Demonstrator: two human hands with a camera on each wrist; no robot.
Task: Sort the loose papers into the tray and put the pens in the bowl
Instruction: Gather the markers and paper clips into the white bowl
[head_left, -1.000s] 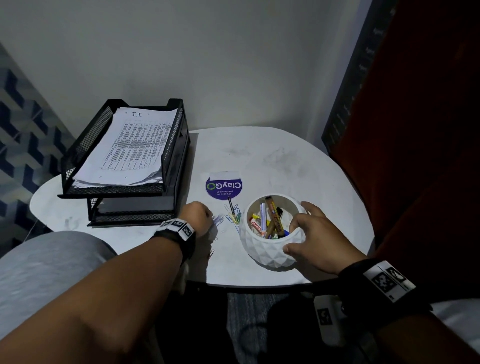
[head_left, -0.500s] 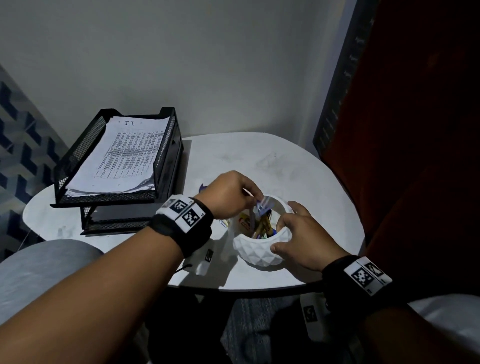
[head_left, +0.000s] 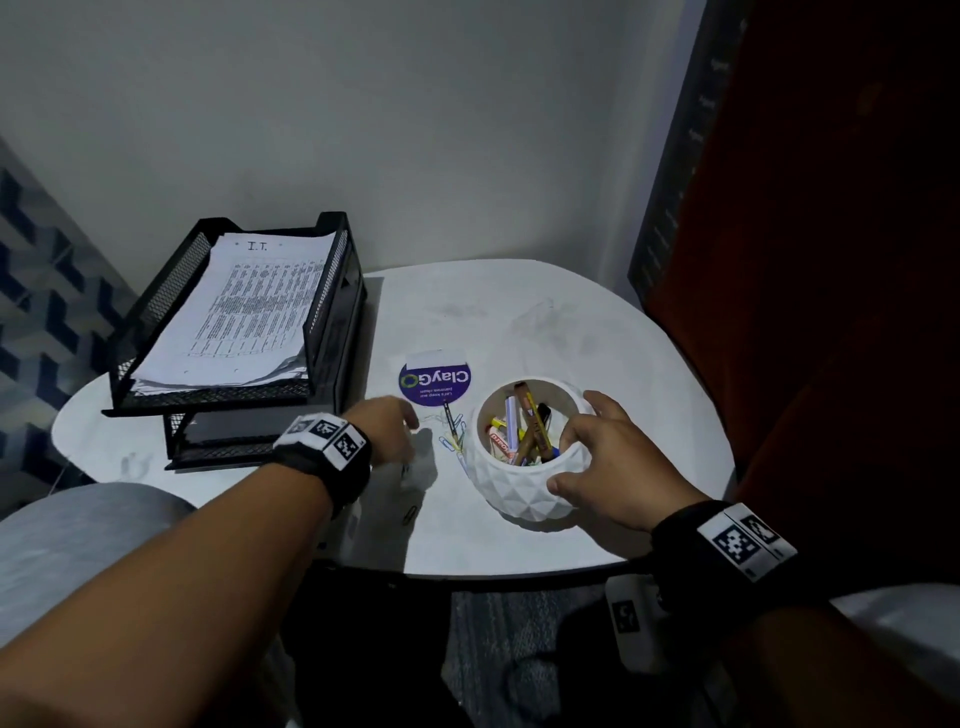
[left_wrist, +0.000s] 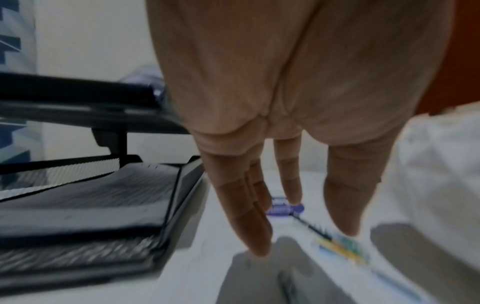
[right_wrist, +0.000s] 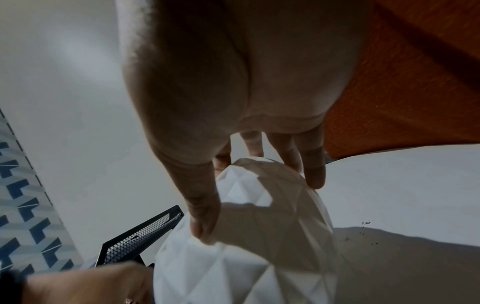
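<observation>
bowl: white faceted bowl (head_left: 524, 488) sits near the front edge of the white table (head_left: 597, 332), a bit right of centre. Looks like ceramic or thick plastic, so stiff, probably with some weight, and chippable if knocked. The facets give decent purchase on the side wall.

pens: markers and pens (head_left: 524, 426) already stand jumbled inside the bowl. Light, stiff, they roll easily; best pinched mid-barrel.

papers: the stack of printed sheets (head_left: 249, 312) lies in the top tier of the black mesh tray (head_left: 332, 291) at the table's left edge. Floppy and light, so I'd lift by an edge with a flat hand under.

paper clips: a small coloured bunch (head_left: 452, 439) lies on the table just left of the bowl, beside the purple ClayGo sticker (head_left: 435, 379). Tiny and slippery, fingertip job.

right hand: right hand (head_left: 608, 462) cups the bowl's right side, thumb on the front wall, fingers curved over the rim, steadying it.

left hand: left hand (head_left: 387, 426) hovers low between the tray and the clips, fingers straight and relaxed, holding nothing.

head view: shows the bowl's contents and the whole layout; the wrist cams don't.

left wrist view: shows the fingertips (left_wrist: 259, 244) pointing down, close to the table, with the clips just beside them; too blurry to tell if they touch.

right wrist view: shows the thumb (right_wrist: 202, 224) actually pressing on a facet, which is harder to read from the head view.
</observation>
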